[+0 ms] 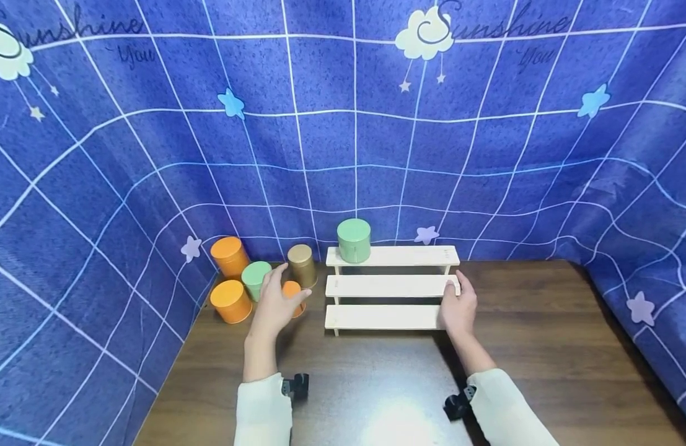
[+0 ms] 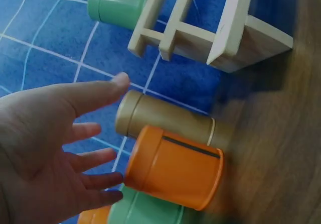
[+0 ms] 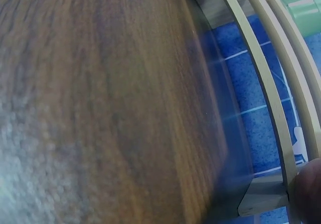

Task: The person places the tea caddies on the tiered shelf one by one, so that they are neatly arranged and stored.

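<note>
A white wooden three-tier shelf (image 1: pixel 384 317) stands on the table. My right hand (image 1: pixel 460 306) grips its right end, the thumb lying on the middle tier; only a blurred fingertip (image 3: pixel 308 194) shows in the right wrist view. On the top tier, at its left end, sits a green canister (image 1: pixel 354 241). My left hand (image 1: pixel 272 306) is spread above a small orange canister (image 2: pixel 175 169), holding nothing, its thumb apart from the fingers. Beside that canister is a gold one (image 1: pixel 302 266). Another green canister (image 1: pixel 255 277) stands left of the hand, partly hidden by it.
Two larger orange canisters, a back one (image 1: pixel 228 255) and a front one (image 1: pixel 230 302), stand at the table's left edge. A blue grid-patterned cloth (image 1: pixel 331 142) hangs behind and at both sides. The brown wooden table (image 1: pixel 532 334) extends right of the shelf.
</note>
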`<move>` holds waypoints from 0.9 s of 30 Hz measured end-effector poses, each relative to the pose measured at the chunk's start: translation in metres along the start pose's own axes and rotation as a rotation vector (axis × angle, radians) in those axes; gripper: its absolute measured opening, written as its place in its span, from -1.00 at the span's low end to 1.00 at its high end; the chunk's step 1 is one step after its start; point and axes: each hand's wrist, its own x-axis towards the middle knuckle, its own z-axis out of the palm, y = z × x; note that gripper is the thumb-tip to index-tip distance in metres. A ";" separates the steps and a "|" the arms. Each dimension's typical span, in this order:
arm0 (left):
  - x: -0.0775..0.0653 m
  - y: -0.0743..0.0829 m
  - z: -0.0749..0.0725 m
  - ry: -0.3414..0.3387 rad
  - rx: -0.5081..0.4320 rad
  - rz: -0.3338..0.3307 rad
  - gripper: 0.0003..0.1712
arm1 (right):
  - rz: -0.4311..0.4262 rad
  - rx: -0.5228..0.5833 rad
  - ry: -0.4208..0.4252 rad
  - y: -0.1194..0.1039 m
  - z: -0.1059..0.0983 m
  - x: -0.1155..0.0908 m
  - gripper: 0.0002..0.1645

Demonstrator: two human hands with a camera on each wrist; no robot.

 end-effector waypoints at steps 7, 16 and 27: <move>0.005 -0.021 0.003 -0.086 -0.143 -0.085 -0.03 | -0.005 0.004 0.004 0.003 -0.002 0.003 -0.40; 0.006 -0.034 0.009 -0.138 -0.100 -0.147 0.01 | -0.027 0.020 -0.005 0.005 -0.002 0.005 -0.43; 0.006 -0.040 0.009 -0.135 -0.082 -0.182 -0.01 | -0.036 0.015 -0.008 0.004 0.001 0.001 -0.53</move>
